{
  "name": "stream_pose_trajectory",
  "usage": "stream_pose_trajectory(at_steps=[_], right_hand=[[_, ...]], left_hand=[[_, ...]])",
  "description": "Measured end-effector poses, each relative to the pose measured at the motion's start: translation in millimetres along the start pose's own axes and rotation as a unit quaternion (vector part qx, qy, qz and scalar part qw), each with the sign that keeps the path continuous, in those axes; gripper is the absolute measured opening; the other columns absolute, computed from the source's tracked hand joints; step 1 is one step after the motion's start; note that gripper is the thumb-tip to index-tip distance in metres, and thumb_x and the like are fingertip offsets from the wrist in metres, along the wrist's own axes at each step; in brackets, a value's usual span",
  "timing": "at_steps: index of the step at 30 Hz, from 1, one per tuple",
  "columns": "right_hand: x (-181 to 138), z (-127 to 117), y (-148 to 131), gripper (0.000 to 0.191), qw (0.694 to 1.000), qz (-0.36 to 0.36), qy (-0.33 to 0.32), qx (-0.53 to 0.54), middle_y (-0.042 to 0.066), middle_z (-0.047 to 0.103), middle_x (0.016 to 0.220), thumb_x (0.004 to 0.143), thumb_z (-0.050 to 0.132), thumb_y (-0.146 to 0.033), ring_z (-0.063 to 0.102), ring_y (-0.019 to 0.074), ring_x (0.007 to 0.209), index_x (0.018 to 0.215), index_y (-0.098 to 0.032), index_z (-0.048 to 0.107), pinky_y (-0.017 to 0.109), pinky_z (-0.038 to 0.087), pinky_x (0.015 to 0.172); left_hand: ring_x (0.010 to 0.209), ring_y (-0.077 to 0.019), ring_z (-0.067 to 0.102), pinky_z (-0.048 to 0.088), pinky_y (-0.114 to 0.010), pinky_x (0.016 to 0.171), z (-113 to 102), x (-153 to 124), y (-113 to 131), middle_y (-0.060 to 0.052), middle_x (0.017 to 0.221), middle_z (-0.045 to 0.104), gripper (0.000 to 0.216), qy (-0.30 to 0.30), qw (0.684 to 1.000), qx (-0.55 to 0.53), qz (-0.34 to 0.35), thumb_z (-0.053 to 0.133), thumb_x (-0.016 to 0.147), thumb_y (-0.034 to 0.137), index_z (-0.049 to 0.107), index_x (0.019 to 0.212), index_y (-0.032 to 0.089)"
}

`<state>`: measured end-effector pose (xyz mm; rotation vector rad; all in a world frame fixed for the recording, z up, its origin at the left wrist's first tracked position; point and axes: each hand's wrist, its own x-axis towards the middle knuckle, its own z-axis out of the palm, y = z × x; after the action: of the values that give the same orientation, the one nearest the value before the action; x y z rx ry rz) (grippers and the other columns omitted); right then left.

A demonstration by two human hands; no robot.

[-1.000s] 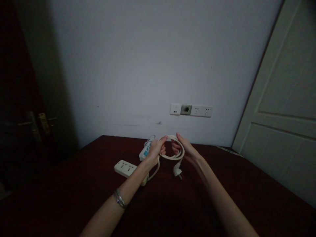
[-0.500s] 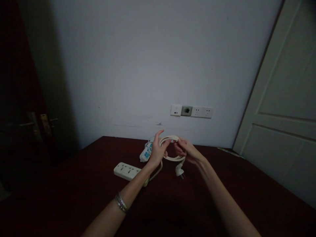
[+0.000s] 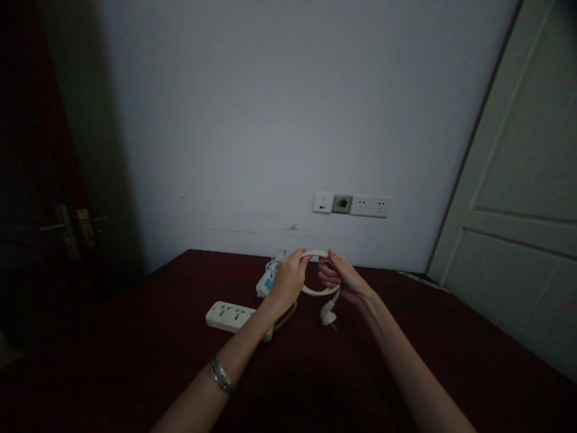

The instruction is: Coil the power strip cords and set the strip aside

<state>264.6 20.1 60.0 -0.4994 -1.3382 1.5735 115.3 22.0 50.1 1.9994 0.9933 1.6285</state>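
A white power cord [image 3: 319, 292] is looped into a coil between my two hands, just above the table. My left hand [image 3: 290, 278] is closed on the coil's left side, fingers and thumb pinching the upper strands. On the other side my right hand [image 3: 341, 275] grips the coil, its thumb on top and its fingers curled beneath. The cord's plug [image 3: 329, 315] hangs below my right hand with its prongs pointing down. A white power strip [image 3: 229, 316] lies at the left, partly hidden by my left forearm. The cord runs towards that strip.
Behind my left hand lies a second power strip with blue sockets [image 3: 265, 281], its own thin cord bundled on it. The dark red table [image 3: 360, 373] meets a wall with several socket plates [image 3: 370, 206]. A white door [image 3: 518, 180] stands at the right.
My left thumb and fingers, raised and spread before, have closed down onto the coil. The strands now lie closer together, and my right hand has barely moved.
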Motion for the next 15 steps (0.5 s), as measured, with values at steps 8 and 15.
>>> stream_pose_trajectory(at_steps=[8, 15], right_hand=[[6, 19, 5, 0.045, 0.996, -0.010, 0.061, 0.059, -0.013, 0.019, 0.042, 0.071, 0.060, -0.059, 0.008, 0.0004, 0.035, 0.066, -0.017, 0.044, 0.011, 0.010, 0.031], [8, 26, 12, 0.050, 0.990, -0.049, 0.129, 0.009, -0.012, 0.018, 0.044, 0.070, 0.058, -0.062, 0.011, 0.0009, 0.034, 0.060, -0.019, 0.036, 0.011, 0.010, 0.030]], left_hand=[[0.037, -0.0059, 0.041, 0.028, -0.019, 0.036, 9, -2, 1, 0.000, 0.076, 0.059, 0.024, 0.021, 0.976, -0.158, -0.149, 0.052, 0.081, 0.037, 0.058, 0.091, 0.016], [0.066, -0.0131, 0.051, 0.037, -0.021, 0.060, 11, -1, 7, -0.001, 0.068, 0.059, 0.011, 0.088, 0.978, -0.151, -0.111, 0.056, 0.078, 0.025, 0.061, 0.076, 0.015]])
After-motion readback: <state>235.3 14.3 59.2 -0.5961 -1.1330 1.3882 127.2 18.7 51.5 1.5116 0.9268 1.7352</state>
